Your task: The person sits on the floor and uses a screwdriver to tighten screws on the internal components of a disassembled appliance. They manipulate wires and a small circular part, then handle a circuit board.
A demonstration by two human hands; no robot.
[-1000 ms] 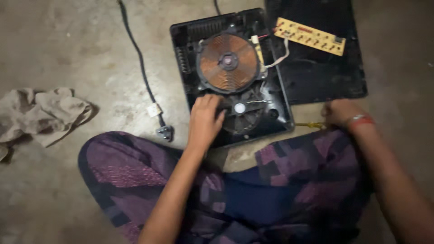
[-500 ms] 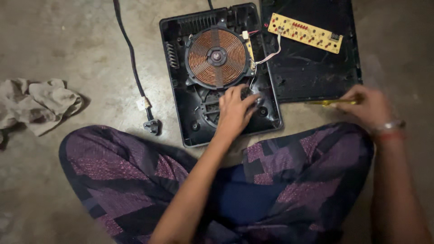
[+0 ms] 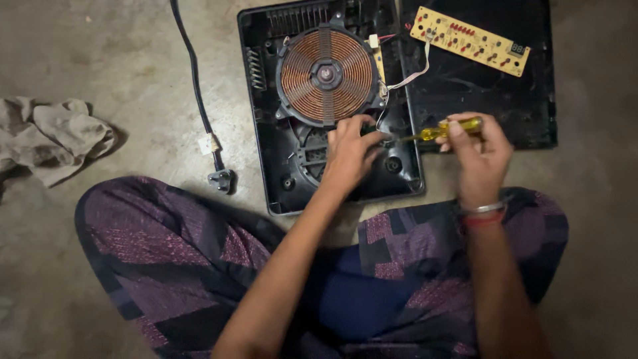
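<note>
Two hands have closed in on the same spot since half a second ago. Then our right hand (image 3: pixel 480 154) was off to the side, resting on the yellow-handled screwdriver (image 3: pixel 446 129) over the black top panel (image 3: pixel 525 100); now it has lifted the tool, fingers wrapped shut around the translucent handle, and swung its thin metal shaft across toward our left hand (image 3: pixel 350 154). The left hand has hardly moved: it lies on the black plastic base (image 3: pixel 266 139) of the opened induction cooker, fingers bent and pinched at something beside the shaft's tip. What it pinches is too dark and small for us to tell, perhaps a screw or a clip. We judge that the tool is being set to a fastener there.

Just beyond the left fingertips sits the copper coil (image 3: pixel 325 74), a flat disc of tightly wound, glossy reddish wire in a black spoked frame. Beyond the right hand a pale yellow, narrow circuit board (image 3: pixel 470 41) rests on the smooth dark panel, joined to the base by thin white wires. Well left of the left hand, a black power cord (image 3: pixel 196 86) ends in a plug on rough grey concrete, and a crumpled beige cloth (image 3: pixel 53 136) lies farther off.
</note>
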